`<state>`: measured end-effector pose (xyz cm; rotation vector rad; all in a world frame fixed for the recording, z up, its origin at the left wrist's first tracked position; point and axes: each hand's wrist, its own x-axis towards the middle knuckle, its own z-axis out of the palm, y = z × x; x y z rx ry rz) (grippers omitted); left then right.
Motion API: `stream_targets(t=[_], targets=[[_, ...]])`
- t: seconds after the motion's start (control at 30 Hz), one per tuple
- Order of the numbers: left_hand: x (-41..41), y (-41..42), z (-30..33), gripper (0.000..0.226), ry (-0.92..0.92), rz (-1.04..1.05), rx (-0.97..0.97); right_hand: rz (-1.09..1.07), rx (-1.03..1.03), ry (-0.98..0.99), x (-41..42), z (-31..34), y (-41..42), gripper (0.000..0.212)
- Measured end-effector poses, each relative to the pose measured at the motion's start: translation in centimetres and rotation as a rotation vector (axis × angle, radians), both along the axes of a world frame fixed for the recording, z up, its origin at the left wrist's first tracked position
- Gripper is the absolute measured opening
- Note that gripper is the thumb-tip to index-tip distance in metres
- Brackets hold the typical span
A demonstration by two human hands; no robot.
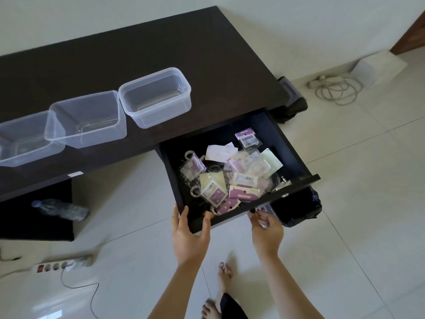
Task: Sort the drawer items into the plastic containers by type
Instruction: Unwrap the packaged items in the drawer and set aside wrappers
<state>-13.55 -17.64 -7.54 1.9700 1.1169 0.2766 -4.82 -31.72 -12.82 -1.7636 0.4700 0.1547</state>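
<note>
The dark drawer (287, 143) stood pulled out at four o'clock of the table (138, 54), heaped with glossy purple-and-cream packets (232, 178). The left hand (189, 231) gripped its front corner; the right hand (266, 226) curled under its front edge. Three clear, rounded-rectangular plastic containers (156, 97) sat at ten o'clock.

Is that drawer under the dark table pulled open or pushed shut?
Open. The drawer sticks out from the table, its packets in plain view, and both hands grip its front edge.
</note>
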Motion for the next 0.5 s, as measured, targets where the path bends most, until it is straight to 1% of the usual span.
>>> stream_targets(t=[0.13, 0.3, 0.4, 0.47, 0.5], targets=[[-0.4, -0.5, -0.1, 0.064, 0.008, 0.000, 0.003, -0.019, 0.018, -0.003, -0.5, 0.0, -0.3, 0.011], [-0.3, -0.6, -0.3, 0.062, 0.013, -0.005, -0.017, 0.059, -0.004, 0.027, -0.3, 0.0, -0.9, 0.012], [-0.2, -0.9, 0.0, 0.062, 0.064, -0.025, 0.052, 0.113, -0.013, 0.059, -0.4, 0.9, -1.4, 0.019], [0.2, -1.0, 0.6, 0.061, 0.088, -0.032, 0.097, 0.059, -0.078, 0.008, -0.3, 2.4, -1.6, 0.026], [0.5, -1.1, 0.9, 0.061, 0.083, -0.031, 0.100, 0.014, -0.113, -0.069, -0.1, 3.4, -1.6, 0.025]])
